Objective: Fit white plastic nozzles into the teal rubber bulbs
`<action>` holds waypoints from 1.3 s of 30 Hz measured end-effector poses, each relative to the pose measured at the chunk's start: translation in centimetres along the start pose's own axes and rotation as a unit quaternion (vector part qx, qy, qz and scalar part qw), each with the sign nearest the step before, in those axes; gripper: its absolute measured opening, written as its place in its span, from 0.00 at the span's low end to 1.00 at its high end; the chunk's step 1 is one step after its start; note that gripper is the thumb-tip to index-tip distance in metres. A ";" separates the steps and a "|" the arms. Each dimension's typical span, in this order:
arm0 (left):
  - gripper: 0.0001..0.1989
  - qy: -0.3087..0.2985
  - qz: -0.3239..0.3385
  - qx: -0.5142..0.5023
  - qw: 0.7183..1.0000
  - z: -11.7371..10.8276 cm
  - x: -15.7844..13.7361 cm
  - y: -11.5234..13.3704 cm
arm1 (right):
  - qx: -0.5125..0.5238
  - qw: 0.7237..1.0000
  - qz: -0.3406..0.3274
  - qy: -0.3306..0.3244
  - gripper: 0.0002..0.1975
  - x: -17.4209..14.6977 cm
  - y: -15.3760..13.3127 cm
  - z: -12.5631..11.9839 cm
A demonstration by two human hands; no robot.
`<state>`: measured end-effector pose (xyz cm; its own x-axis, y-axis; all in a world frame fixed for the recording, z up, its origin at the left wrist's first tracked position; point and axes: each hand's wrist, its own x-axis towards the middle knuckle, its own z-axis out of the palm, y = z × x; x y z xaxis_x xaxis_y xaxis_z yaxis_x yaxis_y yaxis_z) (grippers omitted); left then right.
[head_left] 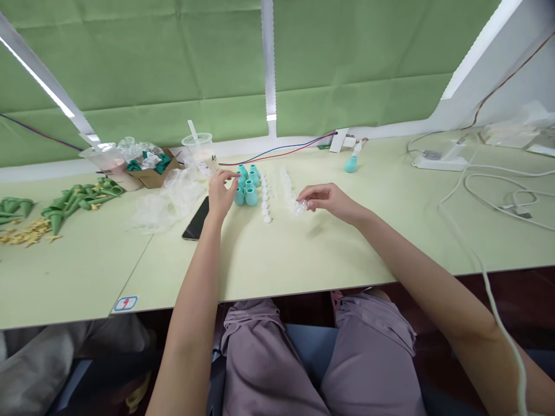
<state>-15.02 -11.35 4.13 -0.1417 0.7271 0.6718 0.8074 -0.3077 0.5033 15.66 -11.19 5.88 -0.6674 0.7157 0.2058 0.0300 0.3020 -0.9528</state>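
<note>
Several teal rubber bulbs [251, 197] stand upright in a close cluster, openings up. At the left side of this group is my left hand [222, 190], its thumb and forefinger curled around one of the bulbs. My right hand [327, 201] pinches a small clear plastic piece [300, 207] above the table, near a row of clear plastic pieces [286, 184]. Between the hands runs a row of small white plastic parts [265, 203]. Farther back on the right lies a teal bulb with a clear tip fitted [351, 164].
A black phone [196, 222] lies by my left forearm, beside crumpled clear bags [167, 199]. Drink cups [202, 151] and a cardboard box [154, 177] stand behind. Green cones [71, 202] and yellow pieces [30, 232] cover the far left. A power strip [442, 159] with white cables is right.
</note>
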 end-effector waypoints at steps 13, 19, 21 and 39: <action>0.09 -0.038 -0.002 0.018 0.999 0.7 -0.7 -0.6 | -0.175 0.982 -0.027 -0.070 0.10 0.3 1.7 -0.7; 0.09 -0.044 -0.011 0.026 0.999 0.7 -0.7 -1.4 | -0.268 0.951 -0.058 -0.141 0.07 0.7 1.4 0.3; 0.09 -0.043 -0.015 0.027 0.999 0.7 -0.7 -1.6 | -0.277 0.945 -0.073 -0.156 0.07 0.8 1.3 0.8; 0.09 -0.041 -0.040 0.034 0.998 0.6 -0.7 -2.6 | -0.406 0.902 -0.118 -0.087 0.12 0.7 2.6 0.6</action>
<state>-16.68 -10.70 1.98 -0.1615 0.7960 0.5834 0.8326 -0.2075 0.5135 14.81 -10.26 3.38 -0.8312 0.4828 0.2758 0.3599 0.8452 -0.3950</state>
